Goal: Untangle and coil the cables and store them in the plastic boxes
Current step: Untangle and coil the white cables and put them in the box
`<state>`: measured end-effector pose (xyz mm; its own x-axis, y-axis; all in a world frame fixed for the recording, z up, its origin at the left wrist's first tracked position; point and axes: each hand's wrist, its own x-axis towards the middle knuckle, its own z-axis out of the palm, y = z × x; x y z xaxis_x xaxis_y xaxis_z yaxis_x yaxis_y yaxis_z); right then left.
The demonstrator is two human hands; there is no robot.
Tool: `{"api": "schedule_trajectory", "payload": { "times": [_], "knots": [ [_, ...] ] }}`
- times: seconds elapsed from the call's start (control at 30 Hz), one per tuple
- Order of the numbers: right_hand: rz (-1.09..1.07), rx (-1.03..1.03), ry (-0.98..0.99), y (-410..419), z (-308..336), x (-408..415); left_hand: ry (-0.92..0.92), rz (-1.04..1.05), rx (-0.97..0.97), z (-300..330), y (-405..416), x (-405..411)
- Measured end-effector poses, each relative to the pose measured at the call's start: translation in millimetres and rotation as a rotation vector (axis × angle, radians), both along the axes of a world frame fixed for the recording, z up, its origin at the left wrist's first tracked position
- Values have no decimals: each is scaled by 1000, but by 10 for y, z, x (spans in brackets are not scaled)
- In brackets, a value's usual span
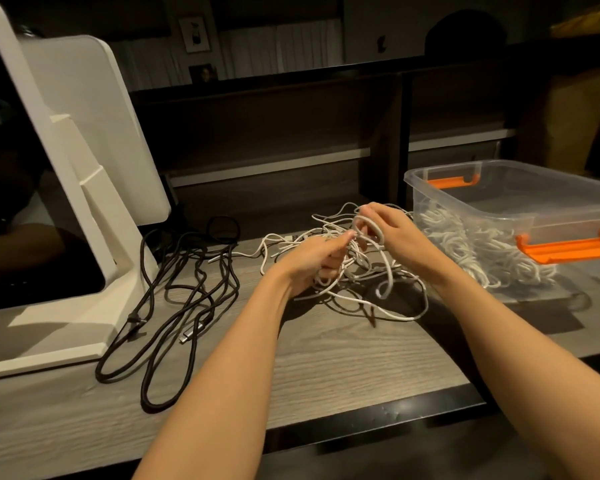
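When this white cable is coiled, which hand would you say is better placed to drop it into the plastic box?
Probably the right hand: it pinches the white cable loop right beside the clear plastic box, which stands on its side. The left hand grips the tangle farther away.

The tall white plastic stand (84, 188) at the grey wood-grain desk's (326, 358) left edge was cut off by the picture's left and top edges, and the dark screen it carried showed only a dim, unreadable reflection. The clear plastic box with orange handles (499, 188) ran out past the right edge, so its far end went unseen; the white coils inside it (465, 244) blurred behind its cloudy wall, their number impossible to tell. The left hand (312, 261) covered part of the tangle of thin white cables (361, 292), and its curled fingers hid which strands they gripped. The right hand's (392, 230) palm faced away. Small framed pictures on the far dark shelf were too dim to read.
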<state>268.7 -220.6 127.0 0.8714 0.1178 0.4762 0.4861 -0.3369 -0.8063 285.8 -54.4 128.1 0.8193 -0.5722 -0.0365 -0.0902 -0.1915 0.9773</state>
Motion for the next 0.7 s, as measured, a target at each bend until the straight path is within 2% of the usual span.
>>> {"api": "schedule_trajectory", "payload": {
  "times": [0.17, 0.3, 0.37, 0.43, 0.5, 0.57, 0.63, 0.7],
  "knots": [
    [-72, -86, 50, -11, -20, -49, 28, 358, -173, 4, 38, 69],
    [-30, -149, 147, 18, -53, -12, -128, 541, -66, -43, 32, 98],
    [-50, -142, 84, 39, -40, -15, -127, 603, -82, -45, 6, 102],
    [-96, -49, -36, 44, 11, -14, -134, 642, -81, -31, -20, 101],
    [-43, 111, -68, 12, 41, -3, -174, 675, -14, -39, -33, 110],
    [62, 197, -2, 16, 40, -9, -239, 710, 89, -62, -28, 114],
    [129, 157, 95, 54, 35, -35, -303, 741, 182, -85, -21, 134],
    [154, 127, 97, 106, 31, -57, -319, 750, 216, -91, -20, 142]
  ]
}}
